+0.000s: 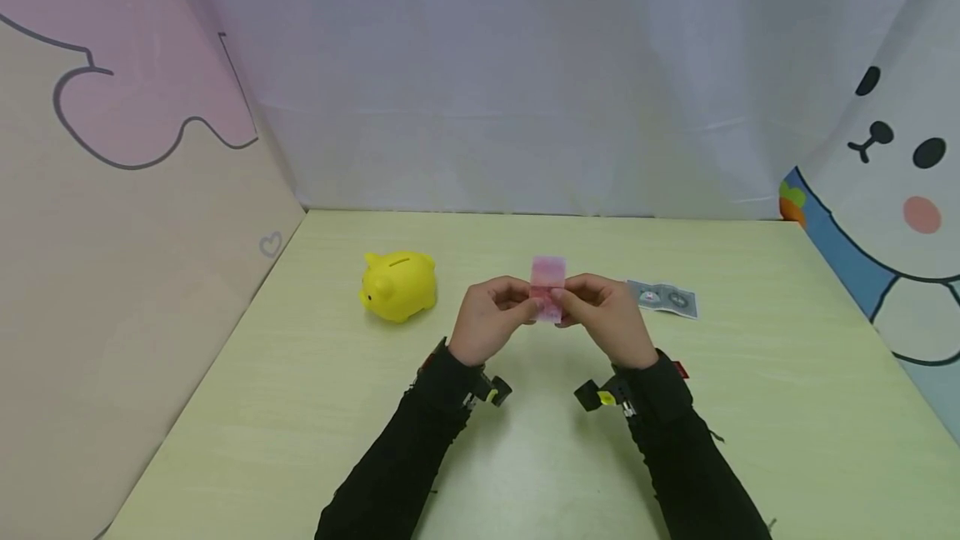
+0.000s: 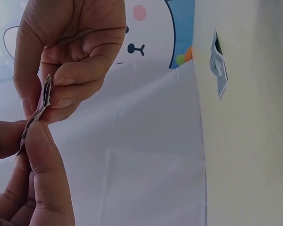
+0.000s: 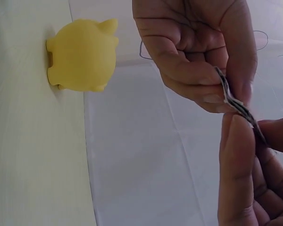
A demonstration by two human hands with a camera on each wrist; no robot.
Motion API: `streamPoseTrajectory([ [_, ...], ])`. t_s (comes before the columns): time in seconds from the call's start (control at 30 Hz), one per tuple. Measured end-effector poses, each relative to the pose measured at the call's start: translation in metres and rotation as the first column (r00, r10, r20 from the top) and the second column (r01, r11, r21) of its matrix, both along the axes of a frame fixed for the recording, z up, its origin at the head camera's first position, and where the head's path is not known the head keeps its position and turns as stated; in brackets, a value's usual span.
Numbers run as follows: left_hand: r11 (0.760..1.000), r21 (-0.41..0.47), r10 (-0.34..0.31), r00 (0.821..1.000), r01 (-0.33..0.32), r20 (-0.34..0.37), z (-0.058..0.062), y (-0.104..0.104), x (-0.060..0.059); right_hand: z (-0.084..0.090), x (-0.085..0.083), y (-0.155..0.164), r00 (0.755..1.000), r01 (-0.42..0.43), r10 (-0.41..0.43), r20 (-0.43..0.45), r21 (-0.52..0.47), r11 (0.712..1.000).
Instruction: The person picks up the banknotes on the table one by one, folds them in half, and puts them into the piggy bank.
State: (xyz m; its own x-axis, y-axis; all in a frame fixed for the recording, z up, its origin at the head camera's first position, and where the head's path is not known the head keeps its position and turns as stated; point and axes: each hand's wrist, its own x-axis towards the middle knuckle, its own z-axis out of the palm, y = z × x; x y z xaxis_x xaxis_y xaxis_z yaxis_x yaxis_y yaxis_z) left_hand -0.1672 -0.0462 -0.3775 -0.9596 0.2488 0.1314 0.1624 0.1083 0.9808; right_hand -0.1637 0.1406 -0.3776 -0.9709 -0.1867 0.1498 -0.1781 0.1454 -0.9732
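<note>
Item: pink note (image 1: 547, 286), held in the air over the middle of the desk (image 1: 525, 457), clear of its surface. I see it folded; the wrist views show it edge-on with a crease.

Left hand (image 1: 491, 319): fingers (image 2: 37, 160) pinching the note's left edge, thumb against forefinger.

Right hand (image 1: 607, 315): fingers (image 3: 236, 155) pinching the right edge likewise.

Nearby: yellow pig bank (image 1: 397, 284) standing on the desk to the left of the hands, slot on top; a grey-blue note (image 1: 663, 298) lying flat to the right, apart from the hands.

Step, as I judge it: folding the pink note small, mid-crease.

Next move, as I judge it: the fold must be narrow enough for the bank's slot, then carried left and lined up edge-first with it.
</note>
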Motion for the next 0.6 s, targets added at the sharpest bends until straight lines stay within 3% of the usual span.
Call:
streamPoseTrajectory([
  [0.6,1.000,0.022,0.001,1.000,-0.001,-0.001,0.0055,-0.0030,0.0018,0.0009,-0.0012,0.0023,0.998,0.056,-0.056,0.013,-0.022,0.998],
])
